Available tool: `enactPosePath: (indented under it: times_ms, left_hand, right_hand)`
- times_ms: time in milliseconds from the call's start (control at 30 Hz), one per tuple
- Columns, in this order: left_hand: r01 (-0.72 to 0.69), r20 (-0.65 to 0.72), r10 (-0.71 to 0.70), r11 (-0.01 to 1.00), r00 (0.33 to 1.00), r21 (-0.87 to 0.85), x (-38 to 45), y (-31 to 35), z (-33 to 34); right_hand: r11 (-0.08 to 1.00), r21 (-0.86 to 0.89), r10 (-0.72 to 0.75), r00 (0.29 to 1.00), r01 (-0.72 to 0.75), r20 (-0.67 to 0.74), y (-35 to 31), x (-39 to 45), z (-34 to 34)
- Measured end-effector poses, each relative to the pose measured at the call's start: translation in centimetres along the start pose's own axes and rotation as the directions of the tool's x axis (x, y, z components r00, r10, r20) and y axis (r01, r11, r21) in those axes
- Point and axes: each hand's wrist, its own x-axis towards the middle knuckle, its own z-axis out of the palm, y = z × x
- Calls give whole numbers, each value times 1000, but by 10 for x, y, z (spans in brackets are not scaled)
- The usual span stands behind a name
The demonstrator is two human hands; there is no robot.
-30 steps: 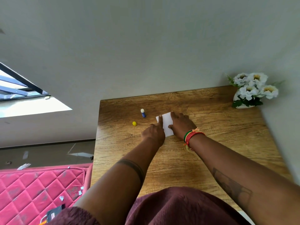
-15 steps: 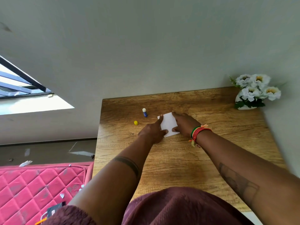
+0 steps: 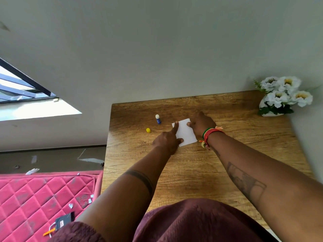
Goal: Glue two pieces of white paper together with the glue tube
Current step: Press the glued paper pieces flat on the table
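A white paper [image 3: 185, 133] lies flat on the wooden table [image 3: 192, 172], near its far middle. I cannot tell whether one or two sheets are stacked. My left hand [image 3: 167, 139] presses on the paper's left edge with a straight index finger, thumb on its near corner. My right hand [image 3: 201, 124] rests on the paper's far right edge, fingers pressing down. A small blue glue tube [image 3: 158, 119] with a white tip stands uncapped to the left of the paper. Its yellow cap [image 3: 148, 130] sits on the table nearer the left edge.
A white vase of white flowers [image 3: 283, 96] stands at the table's far right corner against the wall. A pink quilted mattress [image 3: 35, 198] with paper scraps lies left of the table.
My right hand slid from the paper's middle to its far right edge. The left index finger stays on the left edge, and the thumb now lies on the near corner.
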Motion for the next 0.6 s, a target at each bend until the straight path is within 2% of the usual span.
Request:
enactPosePath:
  times_ms: [300, 500, 600]
  left_hand:
    - [-21, 2, 21, 1000, 1000, 21, -1, 1, 0]
    - [-15, -15, 15, 1000, 1000, 11, -5, 3, -1]
    - [1, -10, -1, 1000, 1000, 15, -4, 3, -1]
  right_hand:
    - [980, -95, -160, 978, 173, 137, 17, -17, -9]
    - [970, -186, -116, 969, 158, 218, 25, -21, -11]
    - [980, -152, -87, 968, 125, 236, 21, -19, -10]
